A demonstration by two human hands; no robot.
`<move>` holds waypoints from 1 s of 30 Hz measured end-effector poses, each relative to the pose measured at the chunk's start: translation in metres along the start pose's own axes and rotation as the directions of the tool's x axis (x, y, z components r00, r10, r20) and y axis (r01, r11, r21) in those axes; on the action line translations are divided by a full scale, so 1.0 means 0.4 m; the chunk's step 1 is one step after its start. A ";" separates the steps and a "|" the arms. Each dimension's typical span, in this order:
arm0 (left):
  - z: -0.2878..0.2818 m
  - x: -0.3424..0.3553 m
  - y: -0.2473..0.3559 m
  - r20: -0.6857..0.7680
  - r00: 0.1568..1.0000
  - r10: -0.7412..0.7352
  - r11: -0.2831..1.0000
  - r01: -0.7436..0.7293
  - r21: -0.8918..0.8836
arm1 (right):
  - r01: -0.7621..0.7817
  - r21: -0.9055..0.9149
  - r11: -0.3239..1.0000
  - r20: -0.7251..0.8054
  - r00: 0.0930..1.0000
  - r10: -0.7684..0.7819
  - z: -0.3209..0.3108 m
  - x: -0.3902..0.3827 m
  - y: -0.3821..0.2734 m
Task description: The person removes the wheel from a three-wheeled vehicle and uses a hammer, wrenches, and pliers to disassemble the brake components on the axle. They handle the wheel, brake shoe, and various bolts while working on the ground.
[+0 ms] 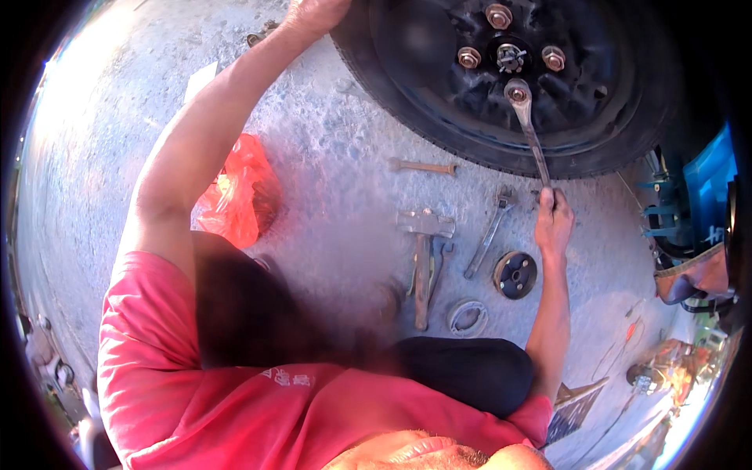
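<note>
My right hand [554,218] grips the lower end of a long ring spanner [531,129], its fingers wrapped round the shaft. The ring end sits around the lowest wheel nut of a black wheel [439,78] with a tyre. Three other coppery nuts, one being the top nut [498,16], surround the hub, where a castle-type nut [511,57] shows. Up at the frame's upper edge, my left hand [319,11] is beside the tyre's left side, seemingly against it. Its fingers are cut off or hidden, so their pose cannot be told.
On the concrete lie a small wrench [423,166], a hammer [423,270], an adjustable wrench [487,233], a black round disc [515,275] and a grey ring [468,318]. An orange plastic bag [243,192] is at left. Blue equipment [709,184] stands right of the wheel.
</note>
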State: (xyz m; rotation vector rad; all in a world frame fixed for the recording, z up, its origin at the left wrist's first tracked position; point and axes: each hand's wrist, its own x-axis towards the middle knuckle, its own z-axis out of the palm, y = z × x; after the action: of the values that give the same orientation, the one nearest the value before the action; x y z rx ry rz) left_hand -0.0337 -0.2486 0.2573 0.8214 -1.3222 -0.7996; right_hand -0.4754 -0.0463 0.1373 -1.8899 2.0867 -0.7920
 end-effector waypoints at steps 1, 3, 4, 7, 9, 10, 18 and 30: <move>-0.001 -0.004 -0.004 -0.002 1.000 -0.002 1.000 0.002 0.009 | -0.007 0.011 1.000 0.005 1.000 0.007 0.002 -0.005 0.006; -0.006 -0.004 -0.010 -0.013 1.000 0.002 1.000 -0.002 0.022 | -0.009 0.026 1.000 0.007 1.000 0.009 -0.008 -0.005 -0.017; -0.009 -0.006 -0.020 0.002 1.000 0.015 1.000 -0.015 0.006 | -0.076 0.037 0.996 0.000 0.997 0.077 -0.001 -0.007 -0.033; -0.022 0.009 -0.025 0.014 0.998 0.065 0.995 -0.066 0.076 | -0.135 0.033 0.990 0.012 0.991 0.135 -0.006 -0.049 -0.063; -0.023 0.014 -0.013 -0.008 0.996 0.084 0.963 -0.079 0.257 | -0.112 0.049 0.993 -0.027 0.993 0.113 -0.005 -0.048 -0.064; -0.025 0.019 -0.005 0.018 0.996 0.087 0.986 -0.088 0.142 | -0.099 0.058 0.993 -0.047 0.994 0.102 -0.004 -0.041 -0.062; -0.025 0.004 -0.019 0.068 0.989 0.132 0.990 -0.134 0.032 | 0.009 0.053 0.999 0.002 1.000 -0.009 0.002 0.003 -0.030; -0.036 0.023 -0.041 0.093 0.992 0.081 0.991 -0.070 -0.111 | 0.022 0.024 0.999 -0.009 1.000 -0.021 -0.103 -0.100 -0.158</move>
State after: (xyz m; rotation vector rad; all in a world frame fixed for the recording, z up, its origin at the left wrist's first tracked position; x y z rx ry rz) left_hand -0.0191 -0.2638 0.2465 0.6503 -1.3754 -0.8518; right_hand -0.4359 0.0005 0.1968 -1.9032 2.0561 -0.8274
